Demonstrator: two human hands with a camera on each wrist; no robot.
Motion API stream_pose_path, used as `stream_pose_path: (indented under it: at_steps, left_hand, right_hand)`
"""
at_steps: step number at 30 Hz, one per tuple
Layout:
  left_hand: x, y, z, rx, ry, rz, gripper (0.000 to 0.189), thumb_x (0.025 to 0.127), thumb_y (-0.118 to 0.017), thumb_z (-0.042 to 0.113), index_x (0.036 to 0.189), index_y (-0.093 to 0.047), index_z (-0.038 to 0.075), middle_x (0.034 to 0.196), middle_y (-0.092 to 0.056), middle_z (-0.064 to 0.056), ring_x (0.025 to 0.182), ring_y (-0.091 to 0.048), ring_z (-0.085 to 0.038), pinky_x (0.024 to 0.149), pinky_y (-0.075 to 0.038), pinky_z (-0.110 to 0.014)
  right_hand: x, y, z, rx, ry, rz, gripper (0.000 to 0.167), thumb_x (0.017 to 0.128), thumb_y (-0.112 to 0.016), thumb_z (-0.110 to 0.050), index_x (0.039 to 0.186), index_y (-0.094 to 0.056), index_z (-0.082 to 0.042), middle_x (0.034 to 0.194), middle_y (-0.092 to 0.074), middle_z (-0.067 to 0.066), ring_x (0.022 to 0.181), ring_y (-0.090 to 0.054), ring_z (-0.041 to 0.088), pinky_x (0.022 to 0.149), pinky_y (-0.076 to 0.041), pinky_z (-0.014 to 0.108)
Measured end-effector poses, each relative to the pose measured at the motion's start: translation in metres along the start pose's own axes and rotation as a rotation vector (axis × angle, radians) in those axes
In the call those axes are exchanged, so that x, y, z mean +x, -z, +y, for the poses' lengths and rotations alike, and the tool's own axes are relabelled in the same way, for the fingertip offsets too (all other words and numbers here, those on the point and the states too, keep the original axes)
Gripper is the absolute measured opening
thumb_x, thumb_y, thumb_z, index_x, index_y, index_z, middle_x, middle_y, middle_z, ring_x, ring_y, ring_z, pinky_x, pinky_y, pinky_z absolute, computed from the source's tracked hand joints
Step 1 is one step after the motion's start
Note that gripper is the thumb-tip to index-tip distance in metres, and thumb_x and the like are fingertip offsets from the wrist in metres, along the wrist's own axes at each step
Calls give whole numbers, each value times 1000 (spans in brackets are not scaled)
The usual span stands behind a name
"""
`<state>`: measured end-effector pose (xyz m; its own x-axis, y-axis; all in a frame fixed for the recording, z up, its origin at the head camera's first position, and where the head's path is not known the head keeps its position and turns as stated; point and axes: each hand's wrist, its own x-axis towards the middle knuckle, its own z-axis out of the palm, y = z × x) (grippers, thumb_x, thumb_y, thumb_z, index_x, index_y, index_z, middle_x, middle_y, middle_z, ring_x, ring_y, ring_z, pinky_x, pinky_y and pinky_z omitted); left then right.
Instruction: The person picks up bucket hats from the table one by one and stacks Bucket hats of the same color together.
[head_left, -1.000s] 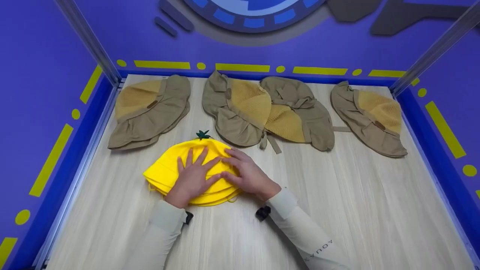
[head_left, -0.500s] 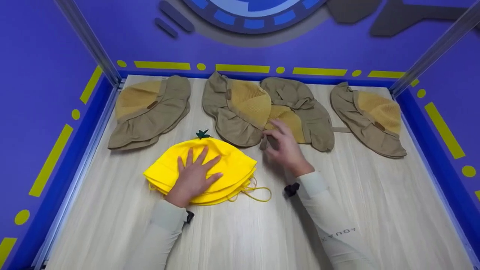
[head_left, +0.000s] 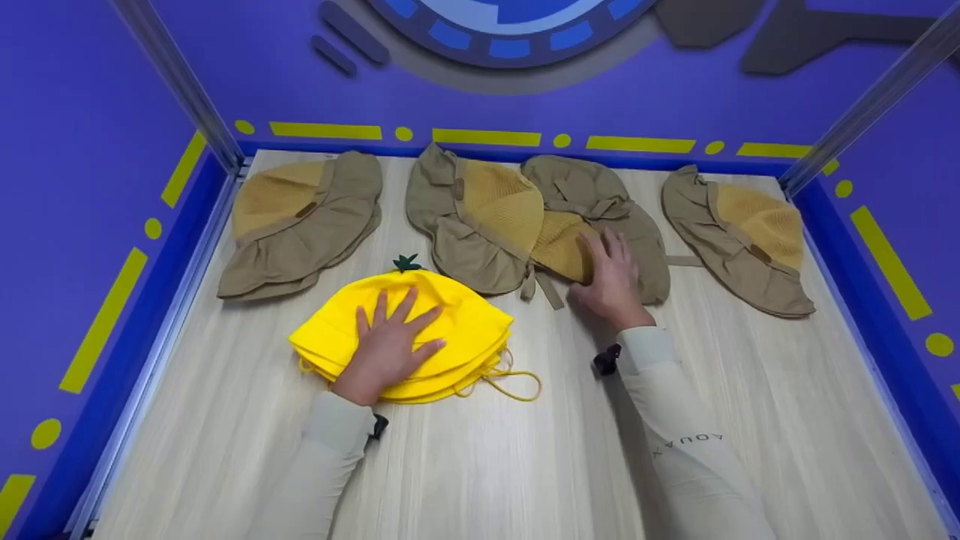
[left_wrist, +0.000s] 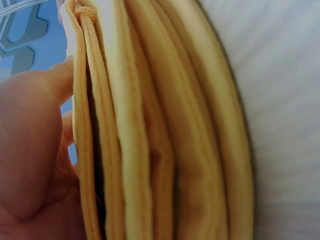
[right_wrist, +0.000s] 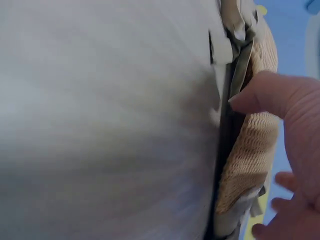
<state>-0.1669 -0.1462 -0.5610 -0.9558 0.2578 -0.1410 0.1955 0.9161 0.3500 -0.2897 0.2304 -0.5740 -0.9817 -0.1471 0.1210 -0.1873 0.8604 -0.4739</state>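
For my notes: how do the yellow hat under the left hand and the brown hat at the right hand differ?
The yellow hat has one body colour; the brown hat adds a tan mesh crown. The yellow hat bears a green leaf; on the brown hat none shows. Both are fabric hats.

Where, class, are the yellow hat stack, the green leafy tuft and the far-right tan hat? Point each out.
Yellow hat stack (head_left: 461,319): head view, uppermost hat's fabric.
Green leafy tuft (head_left: 406,262): head view, middle of the leaves.
Far-right tan hat (head_left: 757,217): head view, straw-coloured crown.
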Motion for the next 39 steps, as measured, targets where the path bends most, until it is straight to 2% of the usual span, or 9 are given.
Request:
stream_pose_path:
  at_steps: [3,9,13,19,24,27,32,36,39]
  left_hand:
    - [1,-1,1,-4,-10,10,60,101,-52,59,156,-42,37,172,-22,-9,154,-10,-56,113,-8,-83]
    - [2,-1,2,-17,-11,0,60,101,-50,60,156,-41,37,172,-20,-8,155,-8,-55,114,-6,-83]
    - [2,0,2,-21,0,-23,61,102,-49,60,157,-39,38,173,-18,-7,155,-6,-54,114,-4,-82]
    - [1,1,2,-5,17,-36,61,102,-49,60,158,-39,38,173,-17,-7,156,-6,-54,115,-4,-82]
    - [2,1,4,-19,6,-14,60,101,-52,58,156,-43,35,172,-21,-9,155,-8,-55,114,-5,-82]
    - [2,1,3,-25,8,-12,60,101,-53,58,156,-44,34,171,-22,-10,155,-8,-56,113,-5,-83]
    - [-1,3,3,5,14,0,60,101,-52,59,155,-45,34,171,-25,-9,154,-12,-55,115,-9,-81]
    - [-4,3,5,26,8,33,59,100,-53,59,154,-47,34,169,-29,-9,153,-16,-55,116,-13,-79]
    - [-5,4,7,40,4,50,59,100,-54,59,153,-49,34,168,-31,-9,153,-17,-55,117,-14,-78]
  right_hand:
    - [0,3,5,-3,-47,-39,85,81,-78,-21,156,-39,-17,167,-23,24,149,-27,54,115,-23,73]
    - [2,8,10,-38,-9,-13,67,94,-59,-26,157,-39,-11,163,-31,28,134,-44,59,112,-34,68]
    - [4,14,17,0,-10,82,54,102,-49,-23,155,-44,-10,156,-45,24,133,-51,52,111,-40,63]
    - [4,31,33,86,-80,199,41,107,-46,-19,148,-53,-15,143,-61,18,131,-58,41,108,-46,57]
    - [-4,52,42,98,-211,354,34,110,-41,-27,135,-59,-13,128,-68,17,116,-65,38,96,-50,57]
    - [-7,64,45,55,-244,482,34,110,-43,-32,126,-62,-8,112,-72,22,103,-68,43,85,-51,59]
    - [-9,84,50,-31,-179,667,37,108,-49,-34,114,-67,-2,93,-72,27,84,-68,49,70,-50,61]
    - [-12,107,54,-65,-84,747,42,107,-52,-38,101,-68,0,81,-69,25,72,-65,45,64,-47,57]
    - [-14,124,52,-82,-23,789,44,106,-55,-40,97,-68,1,80,-70,24,70,-65,45,64,-47,57]
